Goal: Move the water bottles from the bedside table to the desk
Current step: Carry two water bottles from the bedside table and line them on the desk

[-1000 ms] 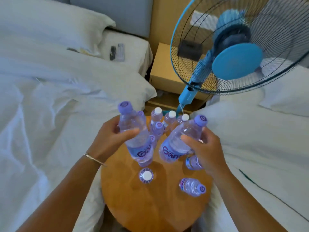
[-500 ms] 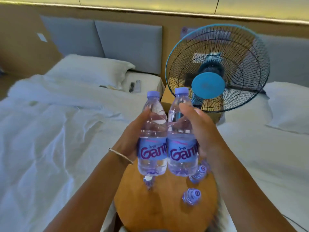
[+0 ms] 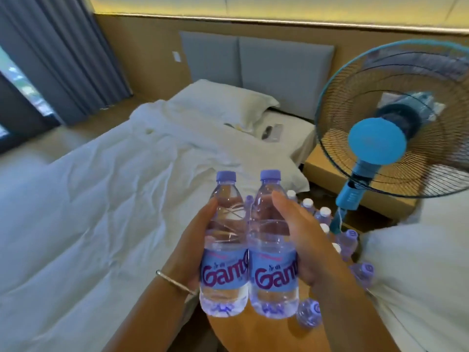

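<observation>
The left hand (image 3: 195, 250) wraps its fingers and thumb round the left bottle (image 3: 224, 252), gripping it at the shoulder and label, with a thin bracelet (image 3: 175, 279) on the wrist. The right hand (image 3: 307, 240) grips the right bottle (image 3: 272, 252) the same way, thumb across its front. Both bottles stand upright, purple caps up, touching side by side, lifted above the near edge of the round wooden bedside table (image 3: 253, 336). Their blue labels face the camera.

More water bottles remain on the table (image 3: 322, 217): a cluster with white and purple caps along its far edge behind the right hand, a few at the right edge, and one small bottle (image 3: 308, 313) near the table's middle, just right of the held pair.

Left of the table lies a bed (image 3: 88, 212) with rumpled white sheets and a pillow (image 3: 223, 102). A blue standing fan (image 3: 396, 118) rises beyond the table's far right edge
</observation>
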